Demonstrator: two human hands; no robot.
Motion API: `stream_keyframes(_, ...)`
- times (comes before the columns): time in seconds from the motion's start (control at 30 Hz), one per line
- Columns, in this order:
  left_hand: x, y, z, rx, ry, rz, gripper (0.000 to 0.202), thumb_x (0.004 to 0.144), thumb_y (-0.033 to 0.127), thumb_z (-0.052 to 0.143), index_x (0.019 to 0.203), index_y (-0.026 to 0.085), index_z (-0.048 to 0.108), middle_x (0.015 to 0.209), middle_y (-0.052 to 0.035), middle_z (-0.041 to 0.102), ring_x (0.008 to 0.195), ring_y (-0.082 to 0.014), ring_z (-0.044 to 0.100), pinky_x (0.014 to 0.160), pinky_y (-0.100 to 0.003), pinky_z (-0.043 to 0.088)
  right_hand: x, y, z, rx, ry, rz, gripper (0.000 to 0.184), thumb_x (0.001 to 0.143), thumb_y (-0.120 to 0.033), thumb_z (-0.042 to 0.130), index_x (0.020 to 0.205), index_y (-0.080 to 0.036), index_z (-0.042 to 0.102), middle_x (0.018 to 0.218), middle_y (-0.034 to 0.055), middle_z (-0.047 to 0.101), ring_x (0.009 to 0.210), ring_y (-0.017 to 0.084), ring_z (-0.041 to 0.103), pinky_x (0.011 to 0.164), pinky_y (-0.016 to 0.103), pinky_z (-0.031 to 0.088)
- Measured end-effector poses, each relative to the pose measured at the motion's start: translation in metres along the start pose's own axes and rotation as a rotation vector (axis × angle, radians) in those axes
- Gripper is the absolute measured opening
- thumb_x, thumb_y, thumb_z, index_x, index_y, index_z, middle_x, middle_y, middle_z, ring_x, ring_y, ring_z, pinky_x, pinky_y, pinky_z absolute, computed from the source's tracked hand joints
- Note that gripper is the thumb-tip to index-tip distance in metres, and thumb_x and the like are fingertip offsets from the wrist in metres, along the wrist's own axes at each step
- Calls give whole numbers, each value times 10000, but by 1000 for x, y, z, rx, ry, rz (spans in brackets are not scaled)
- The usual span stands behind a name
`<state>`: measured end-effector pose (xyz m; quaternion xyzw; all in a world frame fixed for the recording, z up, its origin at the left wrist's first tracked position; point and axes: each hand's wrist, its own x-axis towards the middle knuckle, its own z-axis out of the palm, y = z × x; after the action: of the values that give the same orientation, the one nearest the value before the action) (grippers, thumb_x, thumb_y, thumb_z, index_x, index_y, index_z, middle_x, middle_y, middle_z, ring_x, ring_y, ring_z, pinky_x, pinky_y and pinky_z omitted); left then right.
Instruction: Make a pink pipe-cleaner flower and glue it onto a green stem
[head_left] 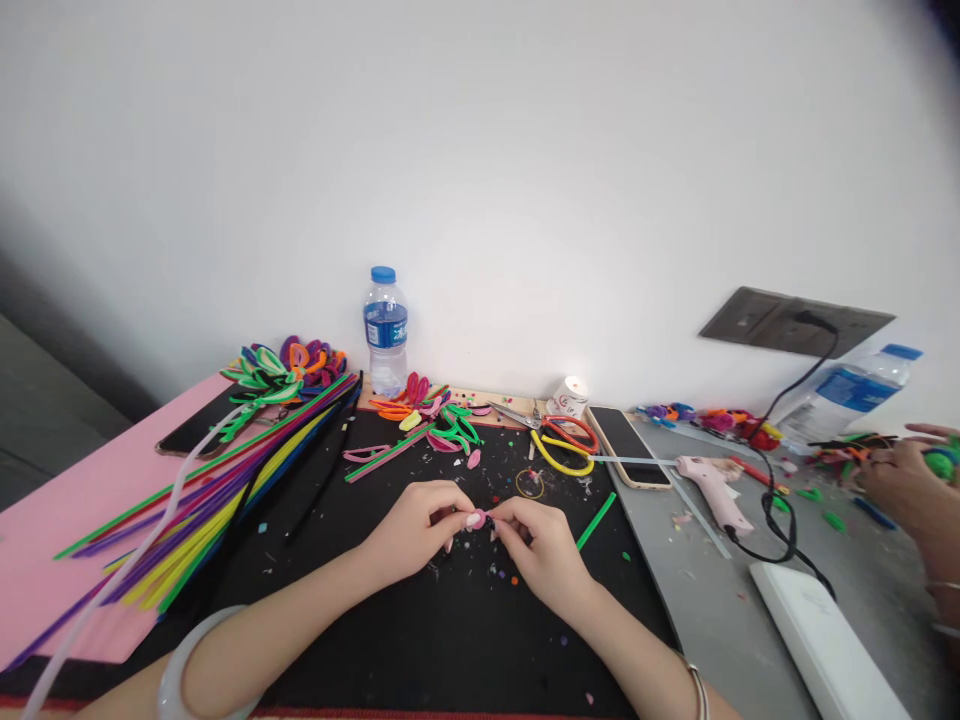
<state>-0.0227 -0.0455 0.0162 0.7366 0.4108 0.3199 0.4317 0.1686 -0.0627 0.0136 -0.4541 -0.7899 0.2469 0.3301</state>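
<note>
My left hand [416, 525] and my right hand [544, 550] meet over the black mat [390, 640], fingertips pinched together on a small pink pipe-cleaner piece [478, 519]. Both hands are closed around it. Finished pipe-cleaner petals and leaves [435, 420] in pink, orange and green lie just beyond my hands. A long bundle of straight pipe cleaners [225, 480] in many colours lies to the left. Small scraps litter the mat around my fingers.
A water bottle [387, 330] stands at the wall. Scissors with red and yellow handles [559, 440], a phone [628, 445], a pink glue gun [712, 490] with a black cord and a white power strip [817, 630] lie right. Another person's hand [900, 480] works at the far right.
</note>
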Motion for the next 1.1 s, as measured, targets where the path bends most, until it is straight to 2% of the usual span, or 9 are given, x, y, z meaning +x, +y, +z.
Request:
stream_keyframes(0.17, 0, -1, 0, 0, -19, -3, 230, 829, 294, 536, 712, 135, 653, 687, 5, 562, 474, -71, 510, 495, -190, 387, 0, -2, 0, 17, -18, 20, 161, 837, -122, 499, 753, -177, 624, 637, -10, 594, 540, 105, 496, 529, 194, 377)
stream_keyframes(0.3, 1, -1, 0, -40, 21, -38, 230, 825, 313, 535, 744, 134, 656, 699, -5, 585, 475, -78, 512, 482, -195, 390, 1, -1, 0, 49, 3, 71, 162, 836, -127, 492, 777, -184, 632, 654, -7, 616, 522, 102, 516, 524, 192, 399)
stream_keyframes(0.53, 3, -2, 2, -335, 40, -166, 218, 795, 322, 569, 882, 132, 630, 786, -33, 644, 478, -82, 530, 490, -213, 447, 3, -4, -1, 179, 23, 180, 149, 827, -159, 485, 790, -179, 627, 614, -8, 611, 455, 97, 516, 460, 192, 402)
stream_keyframes(0.77, 4, -6, 9, -500, 67, -174, 204, 742, 265, 628, 886, 122, 612, 813, -42, 655, 470, -84, 560, 486, -226, 473, 1, -5, 2, 275, 38, 241, 143, 821, -248, 501, 719, -185, 578, 572, -9, 589, 431, 113, 528, 437, 211, 417)
stream_keyframes(0.93, 4, -6, 10, -544, 106, -195, 228, 731, 237, 630, 931, 129, 612, 836, -43, 661, 462, -81, 562, 479, -226, 471, 1, -4, 3, 239, 14, 231, 160, 823, -254, 492, 705, -185, 575, 541, -16, 569, 422, 111, 523, 432, 206, 404)
stream_keyframes(1.1, 4, -1, 6, -505, 147, -163, 175, 746, 252, 618, 869, 129, 640, 781, -28, 649, 488, -89, 562, 504, -230, 478, 2, -6, 0, 232, -1, 211, 155, 829, -253, 494, 739, -173, 592, 555, -18, 570, 432, 109, 525, 441, 203, 405)
